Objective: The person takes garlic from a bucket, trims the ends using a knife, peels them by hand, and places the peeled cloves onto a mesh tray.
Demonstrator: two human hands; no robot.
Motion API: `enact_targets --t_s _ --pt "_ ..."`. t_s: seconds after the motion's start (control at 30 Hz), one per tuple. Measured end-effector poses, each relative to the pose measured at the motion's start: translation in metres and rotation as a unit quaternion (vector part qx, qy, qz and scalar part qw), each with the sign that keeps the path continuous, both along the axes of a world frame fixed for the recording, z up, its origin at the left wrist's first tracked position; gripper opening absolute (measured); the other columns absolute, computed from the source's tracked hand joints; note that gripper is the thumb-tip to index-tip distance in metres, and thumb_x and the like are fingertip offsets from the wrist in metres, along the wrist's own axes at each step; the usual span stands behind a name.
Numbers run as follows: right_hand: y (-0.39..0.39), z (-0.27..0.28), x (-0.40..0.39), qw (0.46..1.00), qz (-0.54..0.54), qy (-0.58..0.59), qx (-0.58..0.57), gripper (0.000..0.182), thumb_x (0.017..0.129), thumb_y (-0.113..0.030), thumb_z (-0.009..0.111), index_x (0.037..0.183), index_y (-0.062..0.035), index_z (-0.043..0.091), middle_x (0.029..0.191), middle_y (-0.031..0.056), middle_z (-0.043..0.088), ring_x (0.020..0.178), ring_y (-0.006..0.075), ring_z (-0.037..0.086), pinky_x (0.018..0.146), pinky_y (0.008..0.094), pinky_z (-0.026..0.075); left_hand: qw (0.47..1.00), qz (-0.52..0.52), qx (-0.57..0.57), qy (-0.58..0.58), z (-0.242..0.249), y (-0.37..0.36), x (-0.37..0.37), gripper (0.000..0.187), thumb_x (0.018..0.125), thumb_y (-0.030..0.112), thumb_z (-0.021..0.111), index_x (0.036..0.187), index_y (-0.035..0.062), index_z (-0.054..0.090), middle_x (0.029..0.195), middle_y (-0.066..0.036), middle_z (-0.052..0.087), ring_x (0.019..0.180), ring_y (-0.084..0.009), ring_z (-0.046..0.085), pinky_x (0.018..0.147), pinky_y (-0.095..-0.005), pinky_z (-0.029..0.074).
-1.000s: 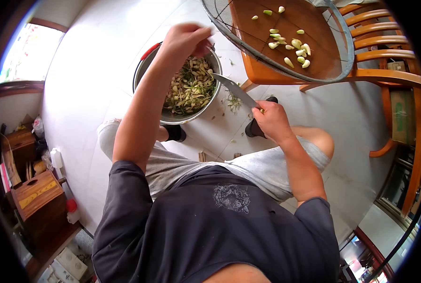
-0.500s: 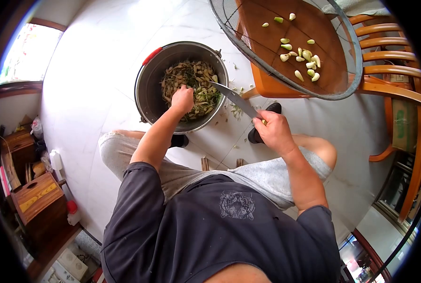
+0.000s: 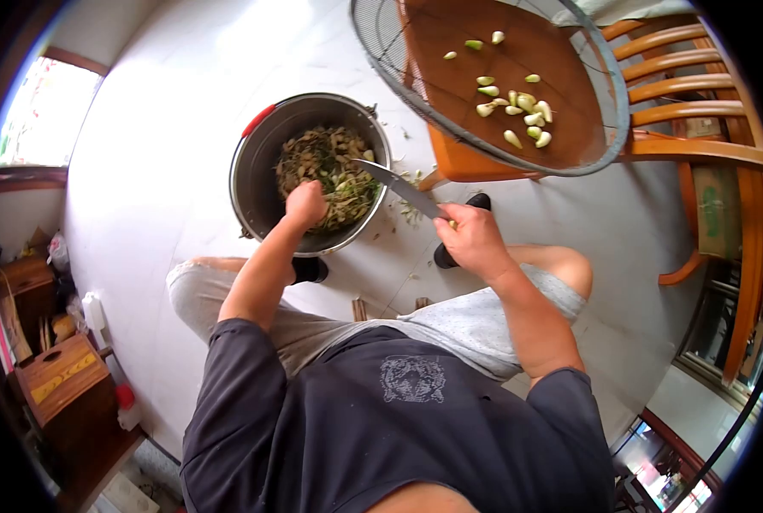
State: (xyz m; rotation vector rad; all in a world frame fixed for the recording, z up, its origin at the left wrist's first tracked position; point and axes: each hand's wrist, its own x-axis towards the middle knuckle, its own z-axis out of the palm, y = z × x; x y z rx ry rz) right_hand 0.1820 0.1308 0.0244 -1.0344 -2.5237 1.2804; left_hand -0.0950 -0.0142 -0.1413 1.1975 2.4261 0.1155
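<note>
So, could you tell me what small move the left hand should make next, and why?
Probably close on one garlic piece and lift it toward the knife. The left hand is down among the unpeeled garlic in the metal pot, while the right hand holds the blade idle above the rim.

Silver pot [image 3: 257,171] with red handle [image 3: 258,120]; pale green cloves [image 3: 518,103]; orange-brown chair [image 3: 698,94]

I see my left hand [image 3: 305,203] closed down in the steel pot [image 3: 257,184] of garlic scraps [image 3: 330,171]; my right hand [image 3: 471,241] grips a knife [image 3: 396,187], blade angled over the pot's rim.
</note>
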Motion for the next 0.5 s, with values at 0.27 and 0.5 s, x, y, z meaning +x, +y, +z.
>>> enact_targets --t_s 0.27,0.5 --pt "-0.004 0.009 -0.007 0.999 -0.018 0.050 0.005 0.023 0.080 -0.016 0.058 0.097 -0.0024 0.065 0.080 0.0202 0.063 0.076 0.0358 0.062 0.066 0.0393 0.049 0.844 0.274 0.230 -0.400 0.103 0.001 0.003 0.015 0.080 0.010 0.062 0.086 -0.0035 0.062 0.071 -0.008 0.061 0.060 -0.0120 0.062 0.046 -0.0247 0.049" --pt "-0.017 0.016 -0.013 0.980 -0.017 0.196 -0.002 0.014 0.080 -0.011 0.058 0.089 -0.0034 0.065 0.069 0.0137 0.058 0.060 0.0279 0.056 0.058 0.0345 0.045 0.605 0.299 0.330 -0.660 0.133 -0.009 0.052 0.018 0.086 0.005 0.062 0.102 -0.0038 0.058 0.080 -0.008 0.061 0.067 -0.0159 0.061 0.055 -0.0239 0.050"
